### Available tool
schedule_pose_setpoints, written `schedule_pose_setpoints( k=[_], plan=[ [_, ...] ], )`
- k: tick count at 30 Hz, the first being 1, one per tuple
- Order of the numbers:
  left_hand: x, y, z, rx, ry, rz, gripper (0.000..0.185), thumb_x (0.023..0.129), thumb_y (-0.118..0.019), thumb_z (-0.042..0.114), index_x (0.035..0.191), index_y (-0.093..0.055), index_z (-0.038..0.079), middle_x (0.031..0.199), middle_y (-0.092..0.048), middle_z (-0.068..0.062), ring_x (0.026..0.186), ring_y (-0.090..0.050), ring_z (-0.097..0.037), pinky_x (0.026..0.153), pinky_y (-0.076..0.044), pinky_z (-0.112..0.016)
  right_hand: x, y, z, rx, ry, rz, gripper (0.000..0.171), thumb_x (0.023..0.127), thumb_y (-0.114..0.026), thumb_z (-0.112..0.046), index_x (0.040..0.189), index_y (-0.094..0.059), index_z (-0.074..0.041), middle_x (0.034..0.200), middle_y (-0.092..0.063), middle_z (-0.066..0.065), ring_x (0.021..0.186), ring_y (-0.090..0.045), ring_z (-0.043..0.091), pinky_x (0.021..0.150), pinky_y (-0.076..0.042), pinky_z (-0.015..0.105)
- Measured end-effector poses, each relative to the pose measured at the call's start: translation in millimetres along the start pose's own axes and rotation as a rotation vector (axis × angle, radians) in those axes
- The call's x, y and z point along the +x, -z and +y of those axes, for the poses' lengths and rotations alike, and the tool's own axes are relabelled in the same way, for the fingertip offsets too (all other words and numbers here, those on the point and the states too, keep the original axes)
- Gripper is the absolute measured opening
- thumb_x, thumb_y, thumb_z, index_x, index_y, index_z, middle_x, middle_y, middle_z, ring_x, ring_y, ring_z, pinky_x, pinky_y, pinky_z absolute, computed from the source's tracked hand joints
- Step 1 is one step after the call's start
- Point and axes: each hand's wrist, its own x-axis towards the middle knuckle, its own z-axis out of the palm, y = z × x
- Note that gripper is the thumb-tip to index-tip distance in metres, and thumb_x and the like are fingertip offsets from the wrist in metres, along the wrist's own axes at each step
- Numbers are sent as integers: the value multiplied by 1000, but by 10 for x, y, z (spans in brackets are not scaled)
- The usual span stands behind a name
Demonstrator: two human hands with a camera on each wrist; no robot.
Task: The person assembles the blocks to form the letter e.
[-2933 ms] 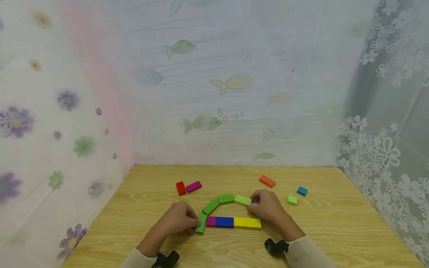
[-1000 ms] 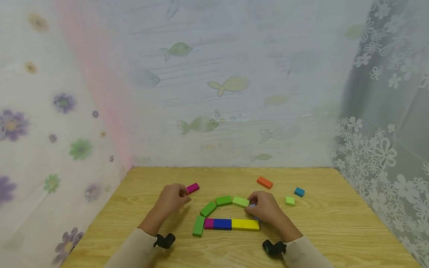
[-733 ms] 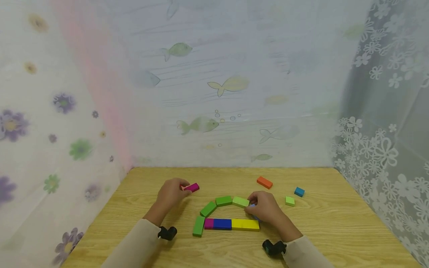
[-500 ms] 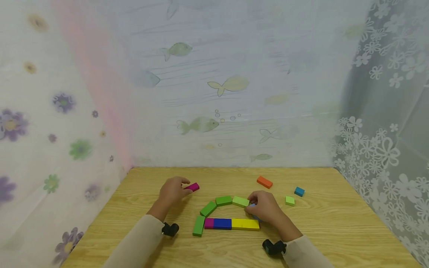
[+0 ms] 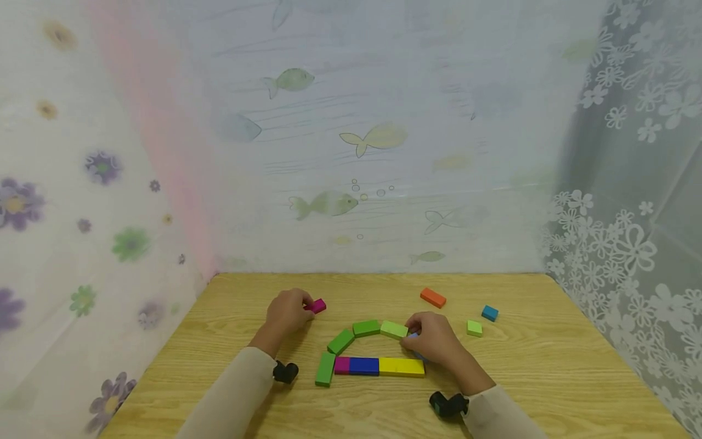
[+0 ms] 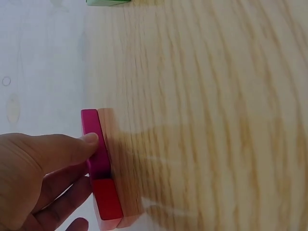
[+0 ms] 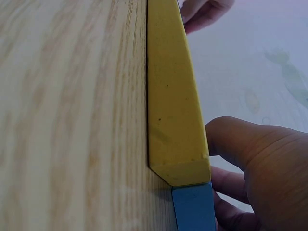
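Note:
At the back left, my left hand (image 5: pixel 287 312) pinches a magenta block (image 5: pixel 320 306); the left wrist view shows the thumb on its near face and fingers behind. A red block (image 6: pixel 108 199) sits end to end with it, hidden by the hand in the head view. My right hand (image 5: pixel 435 337) holds a light blue block (image 7: pixel 194 207), mostly covered from above, against the end of the yellow block (image 5: pixel 401 367). Green blocks (image 5: pixel 365 328) and a lime block (image 5: pixel 393 330) curve in an arc over a row made of magenta, blue (image 5: pixel 364 366) and yellow.
Behind and to the right lie an orange block (image 5: pixel 433 297), a small teal-blue block (image 5: pixel 490 313) and a small lime block (image 5: pixel 474 328). The wooden table (image 5: pixel 521 390) meets a fish-patterned curtain (image 5: pixel 384 244) at its back edge.
My left hand has let go of the leftmost green block, moved away to the back left, and taken hold of the magenta block there. My right hand has stayed at the light blue block.

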Motion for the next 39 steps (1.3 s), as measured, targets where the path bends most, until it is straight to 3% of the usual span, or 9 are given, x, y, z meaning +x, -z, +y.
schedule_pose_setpoints(
  k=[12,18,24,30,35,39],
  plan=[
    [6,1,2,-1,-1,2,7,78,-76,20,83,-73,24,80,-66,7,70,-56,-14,74,-42,-38,-14,10,-7,3,22,6,28,72,-81,-26,95,-70,-13,84,-65,-4,75,-56,8,69,-50,30],
    [-74,39,-6,-120,-30,39,8,77,-78,18,82,-73,23,82,-67,8,75,-58,-13,70,-48,-36,-18,14,-24,8,23,-4,28,73,-81,-25,95,-70,-13,84,-65,-4,75,-56,8,70,-50,29],
    [-231,88,17,-237,-44,45,8,79,-78,21,85,-73,22,84,-66,6,78,-58,-12,71,-50,-33,-23,36,-45,16,-5,-6,27,73,-82,-25,94,-70,-13,84,-65,-4,75,-56,8,71,-50,29],
    [-456,165,102,-266,-75,28,11,77,-79,23,86,-72,24,82,-66,8,77,-58,-11,70,-49,-32,-22,36,-46,22,-3,-4,27,72,-82,-25,94,-70,-13,84,-65,-4,75,-56,8,71,-50,29],
    [-638,230,159,-263,-153,14,13,77,-78,20,86,-71,25,81,-64,12,81,-60,-14,70,-48,-33,-28,41,-48,24,-7,-3,27,72,-82,-24,94,-70,-14,84,-65,-3,75,-56,8,71,-50,29],
    [-747,247,172,-268,-242,-51,13,79,-77,20,86,-69,26,81,-63,15,81,-60,-15,68,-47,-29,-31,47,-51,27,-10,-5,26,72,-82,-24,93,-70,-13,85,-65,-2,75,-56,8,70,-50,29]
  ],
)
